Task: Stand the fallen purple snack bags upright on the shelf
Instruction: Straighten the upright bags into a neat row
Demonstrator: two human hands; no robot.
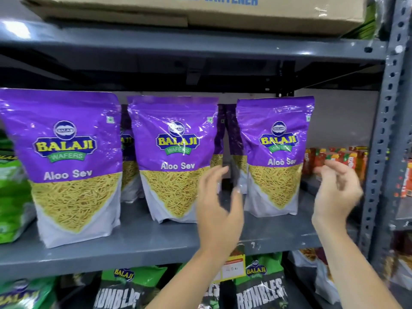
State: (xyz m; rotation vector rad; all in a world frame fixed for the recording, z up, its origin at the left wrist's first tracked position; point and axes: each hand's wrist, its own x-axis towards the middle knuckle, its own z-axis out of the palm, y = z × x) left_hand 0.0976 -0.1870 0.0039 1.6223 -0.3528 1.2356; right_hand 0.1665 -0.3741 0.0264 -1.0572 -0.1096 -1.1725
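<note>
I am holding my left hand [217,204] and right hand [336,192] open and empty beside the right purple bag [275,157], which is standing near the front edge of the shelf [156,248], so that I can catch it if it tips.

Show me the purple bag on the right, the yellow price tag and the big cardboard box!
Right purple bag [276,152]: head view, on its logo.
Yellow price tag [231,267]: head view, on its white middle.
Cardboard box [200,12]: head view, on its front face.
</note>
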